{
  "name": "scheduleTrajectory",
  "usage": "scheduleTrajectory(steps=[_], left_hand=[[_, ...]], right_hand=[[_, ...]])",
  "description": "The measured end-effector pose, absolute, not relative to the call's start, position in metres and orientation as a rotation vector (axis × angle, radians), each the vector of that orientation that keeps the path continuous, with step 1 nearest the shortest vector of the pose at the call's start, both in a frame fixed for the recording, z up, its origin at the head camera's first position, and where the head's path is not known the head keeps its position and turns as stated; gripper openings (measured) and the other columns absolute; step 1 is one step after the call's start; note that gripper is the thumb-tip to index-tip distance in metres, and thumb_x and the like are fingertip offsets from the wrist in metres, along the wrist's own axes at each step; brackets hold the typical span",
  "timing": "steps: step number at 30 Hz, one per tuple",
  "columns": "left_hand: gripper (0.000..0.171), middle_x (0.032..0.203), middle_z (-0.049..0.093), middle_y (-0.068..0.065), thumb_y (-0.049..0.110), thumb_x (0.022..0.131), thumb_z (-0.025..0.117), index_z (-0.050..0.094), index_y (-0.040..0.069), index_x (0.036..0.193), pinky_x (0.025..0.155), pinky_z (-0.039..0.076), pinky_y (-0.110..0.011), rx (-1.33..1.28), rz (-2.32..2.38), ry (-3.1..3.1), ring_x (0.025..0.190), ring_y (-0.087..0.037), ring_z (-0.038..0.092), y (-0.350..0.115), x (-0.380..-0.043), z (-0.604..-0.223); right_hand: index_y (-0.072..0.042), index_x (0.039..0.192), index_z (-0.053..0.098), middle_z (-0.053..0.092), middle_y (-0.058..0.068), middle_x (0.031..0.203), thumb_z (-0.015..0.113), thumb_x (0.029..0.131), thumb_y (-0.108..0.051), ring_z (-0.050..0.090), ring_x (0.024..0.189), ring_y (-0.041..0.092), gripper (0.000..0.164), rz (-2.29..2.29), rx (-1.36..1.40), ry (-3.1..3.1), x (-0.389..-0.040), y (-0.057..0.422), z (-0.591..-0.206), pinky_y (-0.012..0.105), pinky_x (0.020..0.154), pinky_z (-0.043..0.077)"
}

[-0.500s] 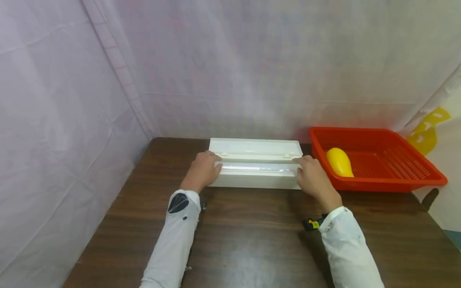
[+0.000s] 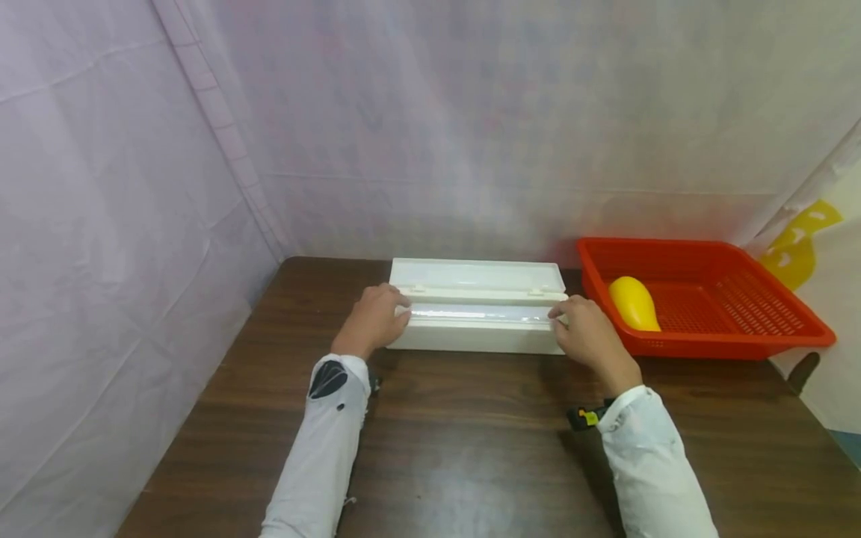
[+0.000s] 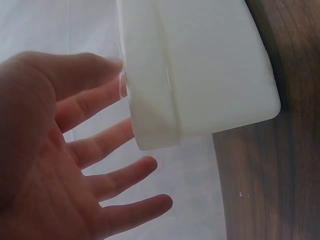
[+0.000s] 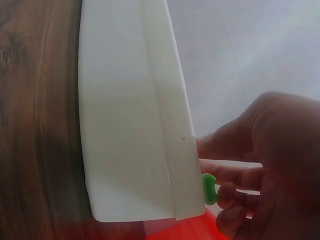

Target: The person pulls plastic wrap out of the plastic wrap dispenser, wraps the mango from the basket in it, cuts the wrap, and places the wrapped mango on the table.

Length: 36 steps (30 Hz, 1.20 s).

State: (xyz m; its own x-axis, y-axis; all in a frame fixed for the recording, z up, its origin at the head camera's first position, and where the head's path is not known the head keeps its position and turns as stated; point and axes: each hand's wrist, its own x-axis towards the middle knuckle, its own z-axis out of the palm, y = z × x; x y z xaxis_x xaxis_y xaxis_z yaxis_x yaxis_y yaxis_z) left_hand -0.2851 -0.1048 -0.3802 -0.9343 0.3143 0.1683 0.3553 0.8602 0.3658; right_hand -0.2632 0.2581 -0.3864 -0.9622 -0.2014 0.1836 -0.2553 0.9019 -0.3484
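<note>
A long white cling film dispenser (image 2: 477,340) lies on the table, its lid (image 2: 479,275) tipped back and a shiny clear roll of film (image 2: 480,312) showing inside. My left hand (image 2: 373,321) is at the dispenser's left end; in the left wrist view its fingers spread past the top edge, with the thumb tip near a thin clear edge of film. At the other end is my right hand (image 2: 588,336), thumb and forefinger apart above the opening. A small green piece (image 4: 209,189) sticks out beside its fingers; the forefinger tips are partly hidden behind the dispenser.
To the right stands a red plastic basket (image 2: 726,344) holding a yellow rounded object (image 2: 634,304). Pale cloth sheets (image 2: 471,149) hang behind and to the left of the brown wooden table (image 2: 457,433).
My left hand has shifted slightly left, and the right hand's thumb and forefinger have moved a little around the opening. The dispenser and basket stay put.
</note>
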Motion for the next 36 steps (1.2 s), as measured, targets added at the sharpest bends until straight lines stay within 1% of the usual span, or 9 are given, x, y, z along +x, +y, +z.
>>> scheduleTrajectory(steps=[6, 9, 16, 22, 27, 31, 36], left_hand=[[0.023, 0.13, 0.062, -0.02, 0.015, 0.094, 0.059, 0.077, 0.006, 0.106, 0.107, 0.041, -0.058, -0.528, -0.59, -2.906, 0.123, -0.037, 0.05, -0.104, -0.2869, -0.3823], [0.021, 0.129, 0.063, -0.019, 0.014, 0.094, 0.06, 0.077, 0.005, 0.102, 0.106, 0.042, -0.058, -0.507, -0.598, -2.909, 0.122, -0.037, 0.05, -0.1036, -0.287, -0.383], [0.023, 0.125, 0.064, -0.018, 0.014, 0.095, 0.06, 0.077, 0.004, 0.106, 0.105, 0.044, -0.057, -0.485, -0.611, -2.895, 0.118, -0.035, 0.052, -0.1031, -0.2879, -0.3834], [0.023, 0.124, 0.066, -0.017, 0.016, 0.095, 0.06, 0.076, 0.003, 0.106, 0.105, 0.044, -0.054, -0.469, -0.64, -2.878, 0.117, -0.035, 0.054, -0.104, -0.2892, -0.3853], [0.022, 0.123, 0.067, -0.016, 0.017, 0.095, 0.061, 0.076, 0.005, 0.106, 0.104, 0.046, -0.051, -0.451, -0.633, -2.858, 0.116, -0.033, 0.055, -0.1043, -0.2906, -0.3863], [0.022, 0.122, 0.067, -0.016, 0.018, 0.096, 0.061, 0.075, 0.005, 0.107, 0.103, 0.046, -0.052, -0.446, -0.631, -2.836, 0.115, -0.034, 0.054, -0.1041, -0.2908, -0.386], [0.023, 0.119, 0.067, -0.016, 0.02, 0.097, 0.061, 0.075, 0.005, 0.106, 0.099, 0.048, -0.053, -0.446, -0.607, -2.807, 0.111, -0.035, 0.053, -0.1032, -0.2925, -0.3851]], right_hand=[[0.005, 0.108, 0.072, 0.063, 0.028, 0.111, 0.065, 0.091, -0.011, 0.054, 0.101, 0.042, 0.025, 0.571, 0.337, -2.928, -0.2624, 0.2574, -0.3846, 0.065, 0.098, 0.046], [0.005, 0.107, 0.073, 0.064, 0.026, 0.109, 0.065, 0.091, -0.011, 0.055, 0.099, 0.04, 0.023, 0.573, 0.312, -2.925, -0.2627, 0.2564, -0.3859, 0.063, 0.097, 0.048], [0.003, 0.106, 0.072, 0.064, 0.023, 0.103, 0.066, 0.092, -0.011, 0.056, 0.091, 0.037, 0.021, 0.558, 0.28, -2.896, -0.264, 0.2545, -0.3885, 0.061, 0.091, 0.052], [0.004, 0.106, 0.07, 0.064, 0.023, 0.1, 0.064, 0.093, -0.011, 0.056, 0.087, 0.037, 0.02, 0.565, 0.28, -2.873, -0.2648, 0.2546, -0.3913, 0.061, 0.089, 0.053], [0.004, 0.111, 0.065, 0.064, 0.024, 0.103, 0.064, 0.094, -0.012, 0.057, 0.089, 0.036, 0.023, 0.583, 0.258, -2.869, -0.2678, 0.2543, -0.3932, 0.061, 0.09, 0.053], [0.004, 0.116, 0.06, 0.063, 0.024, 0.108, 0.062, 0.096, -0.014, 0.057, 0.092, 0.037, 0.027, 0.602, 0.229, -2.875, -0.2704, 0.2544, -0.3939, 0.062, 0.093, 0.052], [0.003, 0.118, 0.057, 0.061, 0.024, 0.111, 0.059, 0.098, -0.015, 0.057, 0.093, 0.037, 0.027, 0.625, 0.196, -2.875, -0.2723, 0.2537, -0.3937, 0.061, 0.093, 0.052]])
